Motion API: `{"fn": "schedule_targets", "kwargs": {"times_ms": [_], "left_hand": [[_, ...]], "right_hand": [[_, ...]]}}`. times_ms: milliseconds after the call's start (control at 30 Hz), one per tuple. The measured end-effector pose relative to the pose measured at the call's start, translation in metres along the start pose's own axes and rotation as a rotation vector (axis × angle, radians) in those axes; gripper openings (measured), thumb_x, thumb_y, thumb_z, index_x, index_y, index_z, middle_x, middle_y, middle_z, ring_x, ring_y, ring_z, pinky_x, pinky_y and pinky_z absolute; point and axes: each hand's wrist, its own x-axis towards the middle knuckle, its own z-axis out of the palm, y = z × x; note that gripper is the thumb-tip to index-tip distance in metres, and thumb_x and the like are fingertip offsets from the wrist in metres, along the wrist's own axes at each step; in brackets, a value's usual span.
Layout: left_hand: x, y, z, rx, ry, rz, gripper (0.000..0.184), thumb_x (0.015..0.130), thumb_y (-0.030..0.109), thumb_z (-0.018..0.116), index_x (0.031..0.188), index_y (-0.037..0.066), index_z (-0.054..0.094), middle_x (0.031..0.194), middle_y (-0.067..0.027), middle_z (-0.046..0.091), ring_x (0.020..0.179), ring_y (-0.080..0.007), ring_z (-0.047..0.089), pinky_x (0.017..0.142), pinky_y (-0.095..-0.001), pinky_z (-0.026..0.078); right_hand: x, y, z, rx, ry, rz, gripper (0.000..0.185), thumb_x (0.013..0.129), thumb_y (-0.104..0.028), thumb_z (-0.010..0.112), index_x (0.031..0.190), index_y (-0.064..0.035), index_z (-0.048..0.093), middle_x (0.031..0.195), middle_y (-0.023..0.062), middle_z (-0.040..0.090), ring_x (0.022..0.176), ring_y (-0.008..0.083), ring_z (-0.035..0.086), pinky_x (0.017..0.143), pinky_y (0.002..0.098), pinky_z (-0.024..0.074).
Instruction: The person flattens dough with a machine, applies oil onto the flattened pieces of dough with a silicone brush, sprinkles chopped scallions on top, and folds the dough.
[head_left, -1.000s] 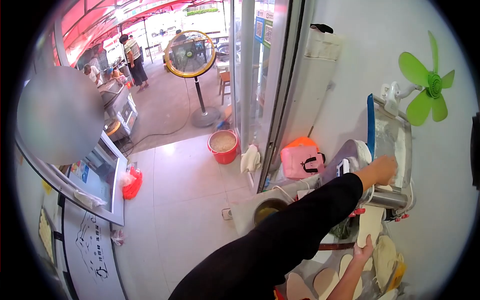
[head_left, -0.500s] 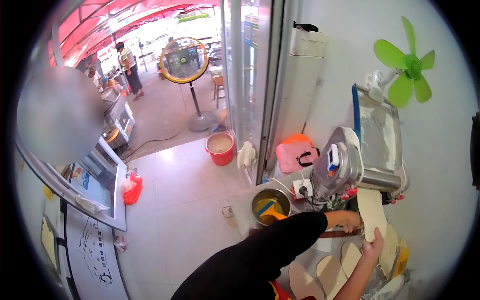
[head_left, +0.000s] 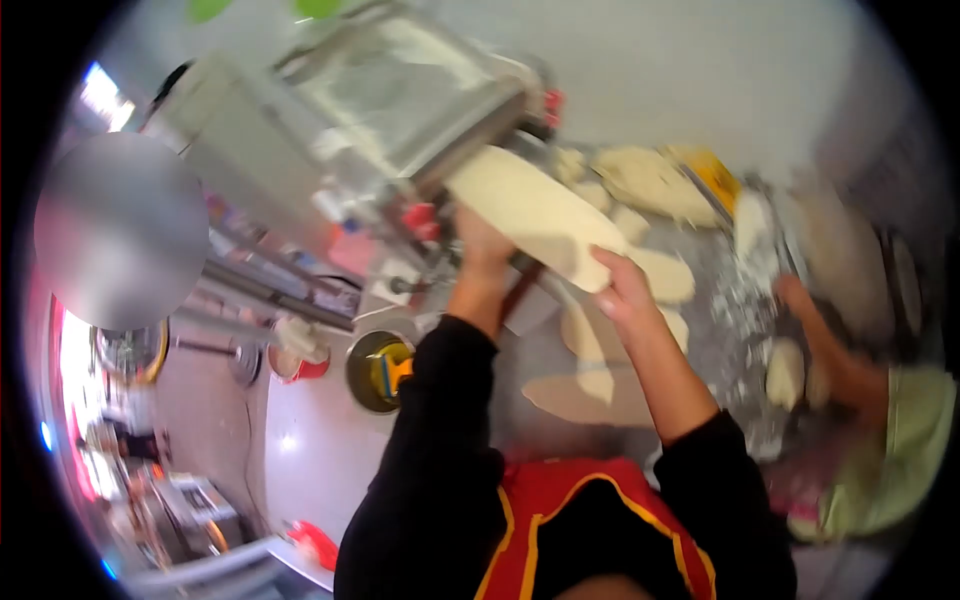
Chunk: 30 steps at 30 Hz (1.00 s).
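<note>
The grip of the right hand [head_left: 628, 287] pinches the long cream dough sheet [head_left: 530, 203] at frame centre; whether the left hand [head_left: 484, 245] grips, I cannot tell. Uneven pulling could tear it.

Brightest light's at the L edge, nr-blown white w/ pinkish cast, plus a small glare spot on the floor [head_left: 320, 430] lower L; far R is dimmer, greyer. Motion blur thru most of the pic, esp. the metal machine [head_left: 400, 85] up top; dough sheet [head_left: 525, 205] a bit clearer. Wide-lens bend, black corners, blurry grey disc upper L.
</note>
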Motion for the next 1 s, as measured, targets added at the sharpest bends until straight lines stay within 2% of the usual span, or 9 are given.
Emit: {"fn": "schedule_targets", "kwargs": {"times_ms": [67,167,200,267,300,433,667,933,1000], "left_hand": [[-0.017,-0.020,-0.005,-0.662,0.089,-0.283,0.050,0.093,0.039,0.029,0.127,0.007,0.047,0.133,-0.0113,0.048,0.121,-0.0282,0.045,0.107,-0.0426,0.029],[-0.059,-0.039,0.033,-0.008,-0.011,-0.307,0.071,0.090,0.060,0.021,0.136,0.007,0.038,0.132,-0.0148,0.048,0.119,-0.0324,0.047,0.102,-0.0452,0.035],[-0.074,-0.043,0.058,-0.559,0.185,-0.551,0.078,0.089,0.066,0.018,0.135,0.007,0.040,0.130,-0.0143,0.050,0.118,-0.0321,0.047,0.101,-0.0451,0.036],[-0.091,-0.068,0.086,-0.639,0.072,-0.667,0.087,0.085,0.073,0.011,0.129,0.006,0.046,0.127,-0.0131,0.052,0.115,-0.0317,0.049,0.099,-0.0456,0.037],[-0.097,-0.079,0.101,-0.559,0.249,-0.786,0.074,0.091,0.063,0.015,0.130,0.007,0.044,0.122,-0.0111,0.054,0.114,-0.0280,0.050,0.099,-0.0443,0.039],[-0.100,-0.149,0.156,-0.866,-0.087,-0.881,0.044,0.096,0.039,0.039,0.123,0.005,0.048,0.119,-0.0109,0.056,0.110,-0.0269,0.053,0.094,-0.0415,0.044],[-0.123,-0.281,0.229,-0.262,-0.069,-1.260,0.027,0.087,0.019,0.059,0.108,0.003,0.053,0.103,-0.0125,0.060,0.091,-0.0248,0.060,0.079,-0.0412,0.050],[-0.174,-0.295,0.242,0.927,-0.364,-0.818,0.016,0.075,0.015,0.063,0.071,0.000,0.062,0.083,-0.0156,0.065,0.079,-0.0310,0.063,0.065,-0.0425,0.048],[-0.170,-0.285,0.243,1.123,-0.529,-0.737,0.023,0.077,0.024,0.063,0.082,0.002,0.062,0.088,-0.0164,0.065,0.085,-0.0336,0.062,0.070,-0.0430,0.048]], "right_hand": [[-0.017,0.006,-0.023,-0.036,0.074,-0.054,0.043,0.084,-0.005,0.056,0.125,0.0001,0.045,0.118,0.0153,0.056,0.102,0.0296,0.059,0.088,0.0438,0.0501],[-0.061,0.001,-0.046,0.069,0.205,-0.012,0.039,0.083,-0.002,0.055,0.122,0.0007,0.048,0.114,0.0125,0.057,0.099,0.0265,0.059,0.086,0.0399,0.0500],[-0.075,0.000,-0.063,0.072,0.257,-0.019,0.039,0.083,-0.002,0.054,0.121,0.0003,0.049,0.113,0.0121,0.058,0.099,0.0262,0.060,0.085,0.0398,0.0501],[-0.094,-0.001,-0.102,0.066,0.336,-0.015,0.037,0.083,-0.002,0.054,0.120,-0.0006,0.049,0.111,0.0113,0.058,0.099,0.0258,0.060,0.085,0.0396,0.0503],[-0.105,-0.004,-0.124,0.081,0.362,-0.032,0.036,0.084,-0.002,0.055,0.119,-0.0023,0.050,0.112,0.0106,0.058,0.100,0.0255,0.059,0.085,0.0401,0.0503],[-0.151,-0.033,-0.169,0.177,0.403,-0.190,0.035,0.084,-0.002,0.056,0.119,-0.0020,0.050,0.116,0.0101,0.057,0.104,0.0256,0.058,0.090,0.0400,0.0484],[-0.209,-0.057,-0.227,0.333,0.652,-0.426,0.038,0.086,-0.001,0.053,0.123,-0.0013,0.047,0.122,0.0119,0.054,0.111,0.0266,0.054,0.094,0.0396,0.0463],[-0.270,-0.025,-0.289,0.255,0.751,-0.191,0.034,0.086,-0.004,0.056,0.118,0.0035,0.049,0.115,0.0140,0.057,0.104,0.0263,0.058,0.090,0.0389,0.0484],[-0.285,-0.028,-0.296,0.133,0.553,-0.093,0.022,0.088,-0.010,0.055,0.105,0.0043,0.056,0.100,0.0133,0.063,0.092,0.0238,0.063,0.080,0.0338,0.0530]]}}
